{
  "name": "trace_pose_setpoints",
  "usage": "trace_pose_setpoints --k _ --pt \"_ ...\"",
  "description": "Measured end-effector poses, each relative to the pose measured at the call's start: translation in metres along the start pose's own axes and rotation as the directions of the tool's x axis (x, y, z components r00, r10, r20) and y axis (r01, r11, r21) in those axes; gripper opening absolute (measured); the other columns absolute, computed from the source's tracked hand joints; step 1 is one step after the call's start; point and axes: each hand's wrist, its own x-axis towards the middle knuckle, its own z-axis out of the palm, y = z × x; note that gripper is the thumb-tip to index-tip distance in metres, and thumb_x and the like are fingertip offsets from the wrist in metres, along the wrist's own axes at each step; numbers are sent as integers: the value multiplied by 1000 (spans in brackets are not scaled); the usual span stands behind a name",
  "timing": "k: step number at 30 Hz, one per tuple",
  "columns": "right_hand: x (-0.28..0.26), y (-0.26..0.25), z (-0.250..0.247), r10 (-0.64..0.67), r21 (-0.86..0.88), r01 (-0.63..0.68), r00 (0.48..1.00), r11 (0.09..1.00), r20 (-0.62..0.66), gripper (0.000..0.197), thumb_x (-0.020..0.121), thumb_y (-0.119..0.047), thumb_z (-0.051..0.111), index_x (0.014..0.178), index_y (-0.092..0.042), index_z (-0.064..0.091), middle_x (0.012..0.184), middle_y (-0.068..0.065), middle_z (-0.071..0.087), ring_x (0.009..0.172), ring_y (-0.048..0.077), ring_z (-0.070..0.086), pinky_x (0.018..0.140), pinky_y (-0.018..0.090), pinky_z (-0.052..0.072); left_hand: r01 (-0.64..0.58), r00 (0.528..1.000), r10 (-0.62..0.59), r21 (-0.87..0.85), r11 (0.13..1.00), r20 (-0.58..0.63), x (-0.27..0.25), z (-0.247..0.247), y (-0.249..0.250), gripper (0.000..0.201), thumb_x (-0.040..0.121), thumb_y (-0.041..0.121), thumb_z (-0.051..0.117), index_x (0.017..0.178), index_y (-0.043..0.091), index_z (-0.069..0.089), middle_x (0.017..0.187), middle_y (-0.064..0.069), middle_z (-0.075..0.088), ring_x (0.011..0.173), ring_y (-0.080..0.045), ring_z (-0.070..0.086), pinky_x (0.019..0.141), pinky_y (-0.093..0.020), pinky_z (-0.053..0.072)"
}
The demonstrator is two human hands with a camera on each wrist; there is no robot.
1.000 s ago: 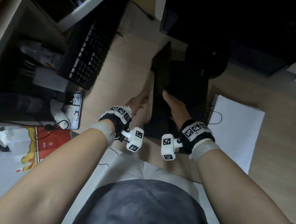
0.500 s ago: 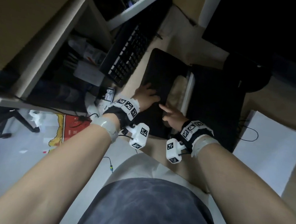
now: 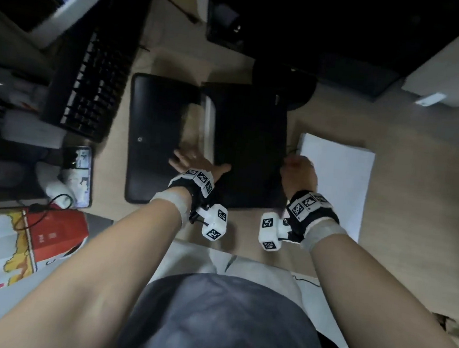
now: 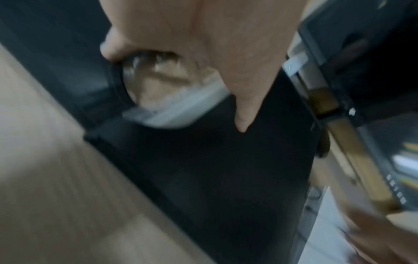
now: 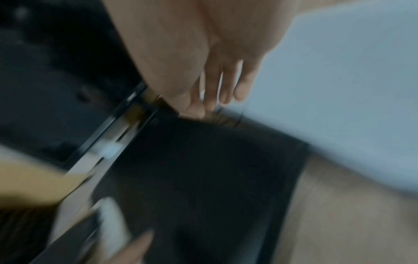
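- Black flat slab [image 3: 251, 136] lies in the middle of the light wooden desk [image 3: 396, 119], just beside a black flat pad with round corners [image 3: 154, 127].
- A thin white strip [image 3: 209, 127] shows between them.
- The left hand [image 3: 195, 162] lies spread across both, fingers straight.
- The right hand [image 3: 300, 173] touches the slab's right edge, beside a white paper sheet [image 3: 337, 178]; it is too blurry to tell if it grips.
- The hands are apart.

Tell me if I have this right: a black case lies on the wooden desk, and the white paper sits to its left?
Not quite. The head view shows the paper to the right of the case, by the right hand. The case does lie on the wooden desk.
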Motion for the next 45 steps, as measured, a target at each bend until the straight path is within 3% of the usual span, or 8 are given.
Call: trace_pose_setpoints --k 3,7,20,24,28,37,41,45 --pt "11 46 -45 243 -59 -262 943 963 -229 48 84 -28 67 127 -16 49 131 11 53 123 31 46 95 38 40 56 988 -64 -58 997 -143 -4 27 11 127 60 82 62 155 19 5 158 -17 -19 145 -40 -18 109 -69 9" --pt "27 104 -78 520 -185 -545 837 818 -170 90 82 -49 68 143 0 25 143 19 38 130 35 39 109 46 32 97 950 -115 -75 992 -292 -16 60 21 131 56 80 67 155 21 4 159 -16 -19 146 -35 -18 109 -71 9" --pt "74 163 -100 580 -263 -537 806 801 121 143 43 -79 73 152 -6 15 152 18 34 133 39 42 109 51 36 295 919 -311 -99 950 -244 -40 65 42 135 54 88 60 155 24 -2 156 -24 -20 145 -44 -13 113 -64 3" --pt "73 161 -106 576 -219 -542 804 811 145 129 43 -67 77 147 -9 26 143 13 45 123 36 51 103 49 43 310 931 -310 -28 950 -193 -44 67 43 132 58 89 56 155 23 -6 156 -25 -21 145 -45 -10 115 -64 5" --pt "66 143 -116 536 -121 -522 812 844 230 90 81 -35 74 148 1 26 150 19 36 134 36 41 109 45 37 342 922 -338 -12 940 -188 -53 67 58 128 63 88 52 155 20 -6 155 -28 -19 143 -50 -7 113 -63 5" --pt "62 127 -113 570 -274 -521 809 808 143 118 77 -58 71 150 4 1 154 20 25 139 38 31 110 48 30 322 938 -318 8 947 -139 -44 64 55 130 60 92 47 154 20 -7 155 -29 -17 142 -54 -3 114 -63 2" --pt "64 131 -107 591 -241 -553 797 798 126 122 70 -62 75 152 -3 6 155 21 22 141 41 27 113 51 26 303 953 -304 95 948 -13 -8 62 42 154 26 109 18 154 26 -5 160 -21 -2 140 -56 7 103 -73 -12" --pt "59 125 -113 592 -218 -559 793 800 142 114 84 -57 65 151 4 -4 157 23 16 145 38 20 118 47 18 253 965 -247 68 965 -86 -18 62 37 142 51 91 55 153 13 -7 159 -24 -1 143 -50 2 114 -64 -1"
